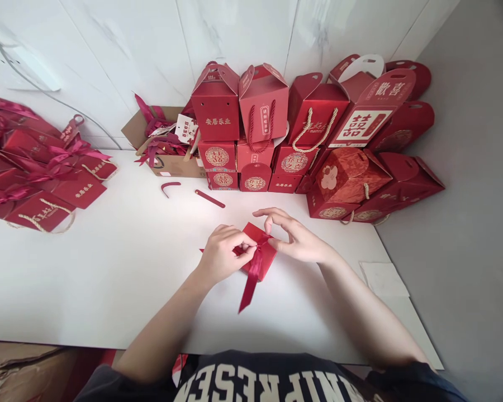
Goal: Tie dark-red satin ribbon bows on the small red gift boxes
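A small red gift box [269,261] lies turned at an angle on the white table in front of me. Dark red satin ribbon [251,279] is gathered into a bow on its top, and one tail hangs toward me. My left hand [226,254] pinches the ribbon at the bow from the left side. On the right, my right hand [295,237] holds a loop of the same ribbon between thumb and index finger, with its other fingers partly spread. The ribbon's knot is partly hidden by my fingertips.
Red gift boxes [255,176] stand stacked along the wall. Beside them, a cardboard box [178,166] holds ribbons and tags. Ribboned red boxes [46,184] are heaped at the left. Two red strips [210,199] lie on the white table [121,268]. A grey wall [465,223] bounds the right.
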Tool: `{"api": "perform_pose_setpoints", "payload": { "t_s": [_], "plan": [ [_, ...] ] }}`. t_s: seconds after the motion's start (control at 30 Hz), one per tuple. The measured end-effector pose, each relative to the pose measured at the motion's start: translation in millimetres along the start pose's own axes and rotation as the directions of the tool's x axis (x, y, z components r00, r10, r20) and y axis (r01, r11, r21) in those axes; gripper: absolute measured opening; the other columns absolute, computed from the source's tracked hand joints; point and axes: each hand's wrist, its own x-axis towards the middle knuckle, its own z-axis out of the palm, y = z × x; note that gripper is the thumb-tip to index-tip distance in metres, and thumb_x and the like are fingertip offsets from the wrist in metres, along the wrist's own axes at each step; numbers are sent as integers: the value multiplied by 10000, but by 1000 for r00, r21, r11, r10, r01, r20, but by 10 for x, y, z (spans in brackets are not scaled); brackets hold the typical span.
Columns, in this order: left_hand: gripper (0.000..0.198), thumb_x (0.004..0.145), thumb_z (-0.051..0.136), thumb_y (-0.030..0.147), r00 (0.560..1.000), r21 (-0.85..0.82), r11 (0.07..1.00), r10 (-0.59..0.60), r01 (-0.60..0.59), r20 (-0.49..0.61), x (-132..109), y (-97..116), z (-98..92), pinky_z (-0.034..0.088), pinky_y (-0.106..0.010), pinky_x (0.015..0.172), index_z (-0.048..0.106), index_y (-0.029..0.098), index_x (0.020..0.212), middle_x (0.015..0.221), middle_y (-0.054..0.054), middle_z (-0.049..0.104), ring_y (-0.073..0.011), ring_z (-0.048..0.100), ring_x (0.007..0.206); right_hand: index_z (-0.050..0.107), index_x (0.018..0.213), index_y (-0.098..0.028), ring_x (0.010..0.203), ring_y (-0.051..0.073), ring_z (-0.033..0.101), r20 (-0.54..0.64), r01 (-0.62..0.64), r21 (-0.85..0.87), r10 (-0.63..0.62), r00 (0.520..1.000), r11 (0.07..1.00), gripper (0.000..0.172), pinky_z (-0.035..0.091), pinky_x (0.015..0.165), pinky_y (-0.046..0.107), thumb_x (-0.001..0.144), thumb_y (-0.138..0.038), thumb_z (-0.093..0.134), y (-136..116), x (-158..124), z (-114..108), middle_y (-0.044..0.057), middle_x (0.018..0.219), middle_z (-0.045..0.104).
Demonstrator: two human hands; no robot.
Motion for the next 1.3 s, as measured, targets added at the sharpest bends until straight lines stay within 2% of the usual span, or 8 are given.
{"api": "perform_pose_setpoints", "payload": {
  "t_s": [0.23,0.47,0.63,0.77,0.97,1.1,1.2,1.3],
  "plan": [
    [121,773,615,110,1000,17,1000,-9,9,-15,5,-6,6,445,-306,701,606,209,703,588,51,606,-108,528,574,482,752,-215,1172,233,577,-38,27,41,-26,999,999,148,472,975,432,825,-155,595,32,7,88,93,1284,593],
    [140,779,610,100,1000,4,1000,-8,8,-15,13,10,8,447,-301,697,594,209,693,568,60,583,-100,504,559,465,809,-225,735,154,618,-75,-83,96,90,993,992,134,504,688,288,882,-258,572,-8,-29,45,2,810,640],
    [132,770,623,99,1000,1,1000,-6,6,-18,11,3,6,441,-302,690,599,206,696,576,58,594,-100,510,560,482,912,-234,681,140,554,-48,0,-97,-5,999,995,144,459,650,260,827,-145,558,-12,-46,54,-6,816,596],
    [121,775,625,98,1000,-10,1000,-16,16,-3,10,2,-5,444,-307,704,633,211,732,601,49,614,-106,530,585,501,955,-231,631,176,525,-253,-72,-452,-50,966,889,334,425,629,286,705,-11,488,64,-43,-19,-2,721,577],
    [113,774,646,99,1000,-27,1000,-14,13,-5,7,-9,-1,445,-303,718,647,207,742,609,47,615,-104,535,598,591,979,-208,749,256,583,-533,-400,-693,-52,845,600,271,438,682,368,777,-59,491,244,-169,-453,78,845,650],
    [120,766,652,84,1000,-25,1000,-3,3,-1,9,-5,-4,439,-297,715,648,202,741,594,54,596,-96,519,587,600,1096,-193,1089,346,556,-342,-303,-648,89,936,699,349,450,868,478,774,-84,517,209,-274,-612,139,1181,608],
    [114,776,645,92,1000,-20,1000,-12,12,13,14,6,-13,439,-298,722,650,200,741,589,54,586,-98,514,590,605,1103,-235,1161,255,552,-114,-141,-306,111,987,942,264,448,960,406,921,-174,423,80,-230,-509,83,1266,572],
    [111,776,644,93,1000,-16,1000,-14,15,20,19,9,-20,437,-297,720,652,200,746,597,51,595,-99,515,591,636,1015,-236,1116,217,577,13,-152,0,152,988,988,294,459,939,347,997,-356,368,-1,-104,-305,64,1214,594]
  ]
}}
